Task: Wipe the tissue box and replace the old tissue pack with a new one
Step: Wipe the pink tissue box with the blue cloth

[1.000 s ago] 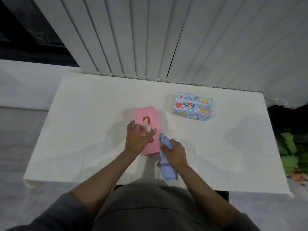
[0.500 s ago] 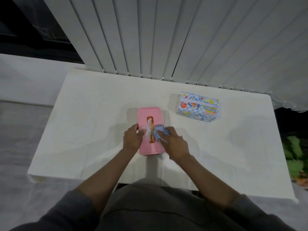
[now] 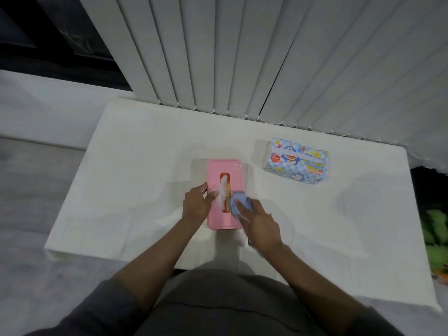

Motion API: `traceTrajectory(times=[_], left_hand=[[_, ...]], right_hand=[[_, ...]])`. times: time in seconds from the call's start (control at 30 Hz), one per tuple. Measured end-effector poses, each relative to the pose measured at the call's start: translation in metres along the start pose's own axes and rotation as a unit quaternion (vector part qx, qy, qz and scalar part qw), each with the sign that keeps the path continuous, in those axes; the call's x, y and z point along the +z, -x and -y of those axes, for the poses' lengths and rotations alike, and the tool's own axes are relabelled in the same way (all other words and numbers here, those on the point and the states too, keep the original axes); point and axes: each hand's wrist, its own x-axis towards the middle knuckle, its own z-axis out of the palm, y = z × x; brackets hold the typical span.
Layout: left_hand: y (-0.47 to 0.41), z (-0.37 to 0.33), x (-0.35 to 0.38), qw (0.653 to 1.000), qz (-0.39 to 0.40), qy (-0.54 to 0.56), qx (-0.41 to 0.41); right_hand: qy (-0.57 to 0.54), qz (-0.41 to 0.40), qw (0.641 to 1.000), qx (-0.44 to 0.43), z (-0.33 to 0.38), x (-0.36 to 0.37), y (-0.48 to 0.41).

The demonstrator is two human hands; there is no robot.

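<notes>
- Our right hand grips the bunched blue cloth and presses it onto the lid of the pink tissue box, at about 4 o'clock from the lid's slot.
- A second ago that cloth hung off the box's near right corner, clear of the lid. Half a second ago it had come up beside the slot, and it now sits a little nearer us along the right strip of the lid. We read this as the wiping stroke being under way.
- Our left hand has also shifted. It was on top of the lid at the tissue, and it now clasps the box's left edge at about 8 o'clock, thumb laid over the lid, steadying it.
- A white tissue pokes out of the slot between the two hands, so the old pack seems to be inside and the swap has not begun.
- The box lies near the middle of the white table, directly under both hands, its long side running from 12 to 6 o'clock.
- The new tissue pack, blue with cartoon print, lies at about 2 o'clock from the box, well apart from either hand and untouched.
</notes>
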Motion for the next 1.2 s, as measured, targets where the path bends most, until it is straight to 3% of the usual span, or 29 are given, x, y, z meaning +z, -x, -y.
traceTrajectory(times=[0.07,0.27,0.4,0.53,0.7,0.87,1.0,1.2], left_hand=[[-0.001,0.0,-0.001,1.0,0.003,-0.003,-0.001],[0.0,0.001,-0.003,1.0,0.012,-0.004,-0.008],[-0.002,0.0,-0.004,1.0,0.016,-0.002,-0.014],[-0.002,0.001,-0.004,0.999,0.013,0.02,-0.021],[-0.002,0.001,-0.005,0.999,0.017,0.03,-0.025],[-0.002,-0.001,-0.006,0.999,0.022,0.007,-0.031],[-0.001,0.001,-0.006,1.0,0.015,-0.005,-0.026],[0.001,-0.004,-0.005,1.0,0.008,0.005,-0.027]], right_hand=[[0.028,-0.007,0.999,-0.016,-0.004,0.007,0.012],[0.028,-0.072,0.995,0.069,0.024,-0.026,-0.069],[-0.023,-0.045,0.997,0.057,0.033,-0.041,-0.1],[0.054,-0.021,0.998,-0.002,0.017,-0.034,-0.081],[-0.022,-0.039,0.999,0.027,0.008,-0.02,-0.041],[0.042,-0.051,0.996,0.052,0.037,-0.037,-0.097],[0.094,-0.034,0.995,-0.005,0.034,-0.038,-0.097],[0.141,-0.038,0.989,-0.016,0.027,-0.049,-0.098]])
